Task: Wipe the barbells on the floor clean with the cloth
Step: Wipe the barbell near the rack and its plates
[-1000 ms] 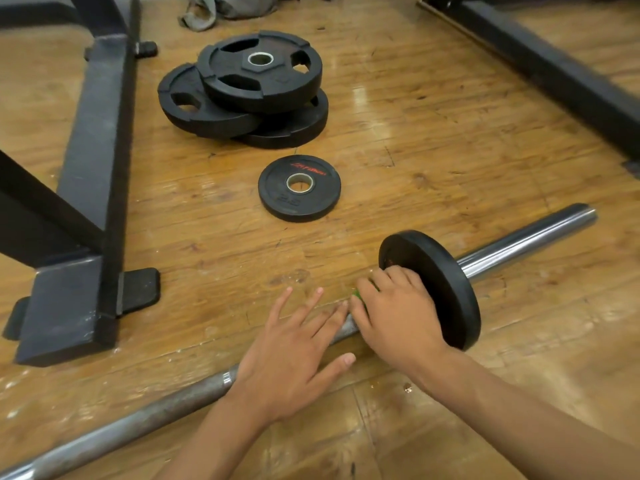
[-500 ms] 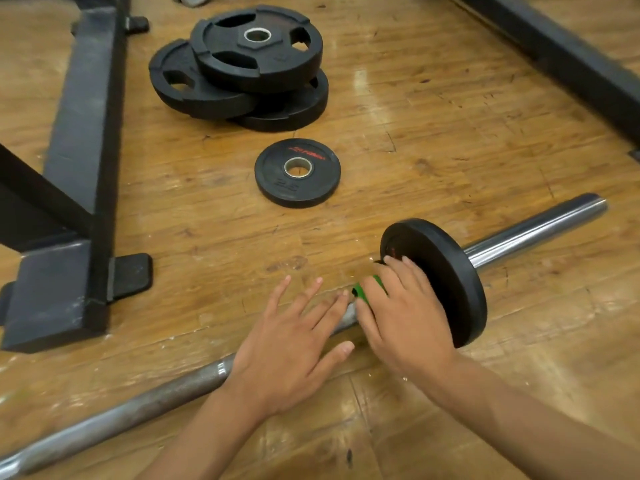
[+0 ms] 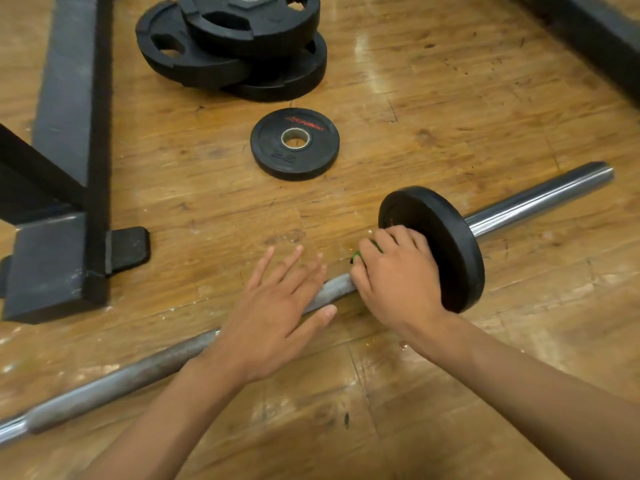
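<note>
— Where do we have the barbell [image 3: 145, 372] right now?

— It lies on the wooden floor [image 3: 433, 109], running from the near left up toward the far right, with one black plate [image 3: 446, 244] standing on its sleeve and the bare chrome end [image 3: 540, 202] sticking out beyond it.

— And our hands?

— Our left hand [image 3: 273, 313] lies flat across the shaft, fingers spread and straight, closed on nothing. Our right hand [image 3: 398, 275] sits just to the right of it, curled down over the shaft right against the inner face of the plate.

— The cloth?

— We see only a sliver of green cloth [image 3: 356, 255] poking out past the knuckles of the right hand, so that hand is closed around it, pressing it to the bar.

— What else lies around us?

— A small black plate [image 3: 294, 143] lies flat on the floor, beyond the bar. Farther off lies a stack of larger plates [image 3: 235, 46]. On the left stands a black rack frame [image 3: 69, 133], and another dark beam [image 3: 595, 39] crosses the far right corner.
</note>
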Motion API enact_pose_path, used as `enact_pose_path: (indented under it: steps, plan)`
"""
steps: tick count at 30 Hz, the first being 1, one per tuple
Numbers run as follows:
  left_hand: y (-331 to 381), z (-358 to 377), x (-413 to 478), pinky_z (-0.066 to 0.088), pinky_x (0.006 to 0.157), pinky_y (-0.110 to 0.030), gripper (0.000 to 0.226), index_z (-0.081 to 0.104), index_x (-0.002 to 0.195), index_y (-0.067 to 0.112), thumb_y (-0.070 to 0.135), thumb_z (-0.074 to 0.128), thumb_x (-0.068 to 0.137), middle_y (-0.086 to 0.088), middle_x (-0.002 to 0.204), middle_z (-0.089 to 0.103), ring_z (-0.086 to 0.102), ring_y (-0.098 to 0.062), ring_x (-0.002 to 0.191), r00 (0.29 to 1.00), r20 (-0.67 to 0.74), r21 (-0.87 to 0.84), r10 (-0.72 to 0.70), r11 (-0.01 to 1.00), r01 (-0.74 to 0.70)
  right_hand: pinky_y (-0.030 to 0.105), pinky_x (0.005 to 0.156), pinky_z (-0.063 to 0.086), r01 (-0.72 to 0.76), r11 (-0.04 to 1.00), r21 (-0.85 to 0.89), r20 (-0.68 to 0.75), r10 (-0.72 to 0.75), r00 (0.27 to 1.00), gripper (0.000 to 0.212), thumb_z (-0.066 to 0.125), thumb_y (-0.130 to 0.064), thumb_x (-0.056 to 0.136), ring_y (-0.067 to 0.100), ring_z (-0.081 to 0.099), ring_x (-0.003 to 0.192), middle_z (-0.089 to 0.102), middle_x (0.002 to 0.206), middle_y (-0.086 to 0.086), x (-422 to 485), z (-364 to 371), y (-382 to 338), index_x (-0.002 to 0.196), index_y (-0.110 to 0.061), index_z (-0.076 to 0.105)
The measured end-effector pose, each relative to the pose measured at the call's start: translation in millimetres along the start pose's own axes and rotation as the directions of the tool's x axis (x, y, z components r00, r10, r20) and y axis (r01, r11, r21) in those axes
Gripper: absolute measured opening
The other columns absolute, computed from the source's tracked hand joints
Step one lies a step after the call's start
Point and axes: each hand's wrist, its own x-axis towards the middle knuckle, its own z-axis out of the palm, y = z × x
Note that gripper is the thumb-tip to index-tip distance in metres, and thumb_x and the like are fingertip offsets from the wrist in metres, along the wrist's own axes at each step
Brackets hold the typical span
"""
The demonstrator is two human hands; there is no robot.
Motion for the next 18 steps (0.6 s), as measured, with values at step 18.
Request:
enact_pose_path:
  steps: [18]
  plan:
    - [-30,4,-80,0.025,0.124,-0.055,0.069,0.066,0.14,0.015,0.057,0.024,0.106,-0.004,0.141,0.066,0.048,-0.03,0.146,0.931,-0.102,0.27,-0.35,0.891,0.365,0.05,0.106,0.037,-0.001,0.96,0.279,0.131,-0.037,0.991,0.038,0.04,-0.041,0.103,0.032,0.056,0.101,0.061,0.107,0.009,-25,-4,-65,0.118,-0.016,0.065]
